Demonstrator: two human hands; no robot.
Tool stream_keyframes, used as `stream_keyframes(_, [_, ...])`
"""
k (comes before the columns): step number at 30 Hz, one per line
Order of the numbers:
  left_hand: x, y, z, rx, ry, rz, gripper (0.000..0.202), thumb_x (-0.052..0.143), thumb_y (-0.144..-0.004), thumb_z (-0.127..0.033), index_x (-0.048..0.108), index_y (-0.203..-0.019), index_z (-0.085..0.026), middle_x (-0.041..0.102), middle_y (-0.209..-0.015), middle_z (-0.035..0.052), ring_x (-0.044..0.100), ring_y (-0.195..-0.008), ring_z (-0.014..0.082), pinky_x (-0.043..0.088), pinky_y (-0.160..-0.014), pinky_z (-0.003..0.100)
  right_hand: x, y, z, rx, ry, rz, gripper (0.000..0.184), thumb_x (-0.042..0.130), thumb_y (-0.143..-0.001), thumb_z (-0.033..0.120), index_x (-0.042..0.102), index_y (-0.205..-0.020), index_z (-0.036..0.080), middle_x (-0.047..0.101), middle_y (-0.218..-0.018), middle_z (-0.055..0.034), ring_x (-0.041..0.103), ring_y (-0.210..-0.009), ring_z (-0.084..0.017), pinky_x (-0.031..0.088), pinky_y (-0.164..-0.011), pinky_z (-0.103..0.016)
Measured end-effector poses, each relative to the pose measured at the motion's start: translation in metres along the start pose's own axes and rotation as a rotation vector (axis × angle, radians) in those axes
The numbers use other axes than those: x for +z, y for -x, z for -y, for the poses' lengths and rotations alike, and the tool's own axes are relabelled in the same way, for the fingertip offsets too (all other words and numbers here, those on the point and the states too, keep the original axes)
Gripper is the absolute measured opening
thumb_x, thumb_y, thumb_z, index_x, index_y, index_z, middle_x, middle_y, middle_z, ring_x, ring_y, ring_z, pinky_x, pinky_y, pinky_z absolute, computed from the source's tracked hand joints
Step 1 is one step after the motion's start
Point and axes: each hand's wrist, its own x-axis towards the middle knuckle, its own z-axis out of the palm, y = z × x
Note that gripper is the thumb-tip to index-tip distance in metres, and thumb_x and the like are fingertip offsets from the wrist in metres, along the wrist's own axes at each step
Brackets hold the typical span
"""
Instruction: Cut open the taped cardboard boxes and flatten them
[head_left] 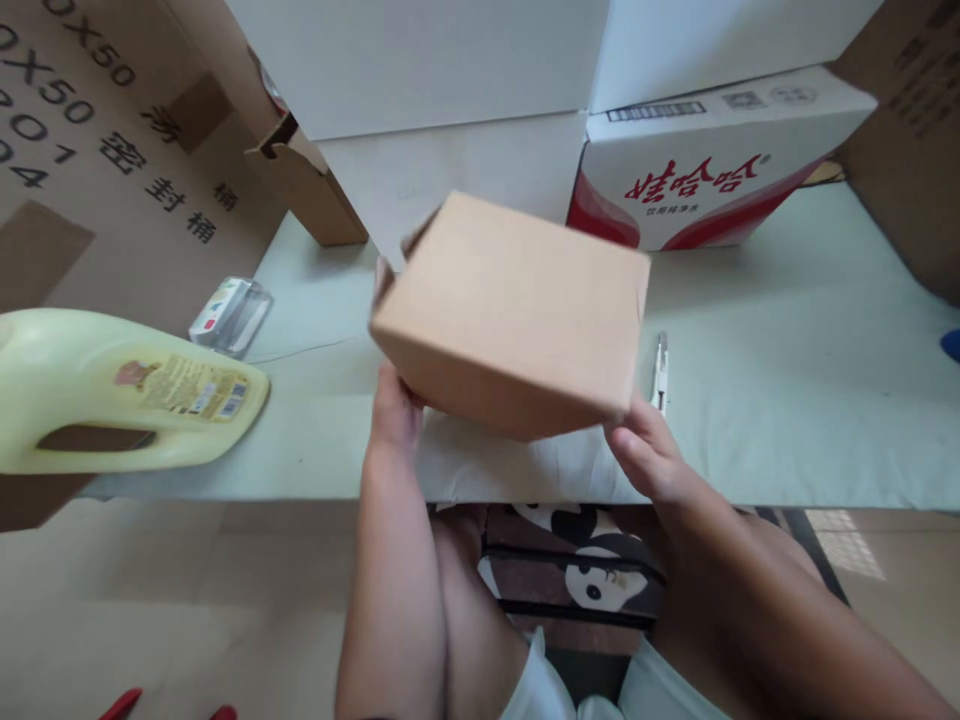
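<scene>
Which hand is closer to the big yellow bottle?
Left. The left hand grips the cardboard box at its left underside, on the side toward the yellow bottle. The right hand holds the box's right corner, farther from the bottle.

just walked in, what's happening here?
A person holds a small closed brown cardboard box up with both hands, left hand and right hand gripping its lower corners, above a pale green table. A yellow plastic jug lies to the left; a red-and-white printed carton stands behind.
</scene>
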Motion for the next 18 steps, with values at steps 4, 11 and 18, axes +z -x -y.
stream_keyframes(4, [0.001, 0.007, 0.007, -0.234, -0.215, 0.259, 0.065, 0.048, -0.081, -0.078, 0.072, -0.103, -0.021, 0.075, -0.091, 0.0092, 0.069, -0.094, 0.0264, 0.053, -0.066, 0.03, -0.006, -0.002, 0.009, -0.14, 0.118, -0.007, 0.054, 0.051, -0.091, 0.06, 0.05, -0.142, 0.042, 0.024, -0.166, 0.0068, 0.021, -0.154, -0.032, 0.026, -0.123, -0.057])
stream_keyframes(11, [0.004, 0.021, 0.002, -0.538, -0.71, 0.614, 0.064, 0.056, -0.079, -0.074, 0.066, -0.107, -0.018, 0.068, -0.125, 0.0181, 0.073, -0.084, 0.0274, 0.045, -0.052, 0.028, -0.024, -0.006, 0.01, -0.189, 0.14, -0.302, 0.056, 0.059, -0.092, 0.039, 0.042, -0.144, 0.048, 0.041, -0.158, 0.0025, 0.05, -0.138, -0.028, 0.045, -0.112, -0.05])
stream_keyframes(18, [0.012, 0.014, 0.007, -0.374, -0.819, 0.598, 0.01, 0.065, -0.077, -0.023, 0.07, -0.084, -0.019, 0.074, -0.082, 0.0083, 0.067, -0.058, 0.0196, 0.045, -0.048, 0.029, -0.021, -0.008, 0.012, -0.163, 0.338, -0.22, 0.032, 0.064, -0.089, 0.024, 0.069, -0.12, 0.032, 0.059, -0.142, -0.0056, 0.058, -0.13, -0.027, 0.047, -0.108, -0.048])
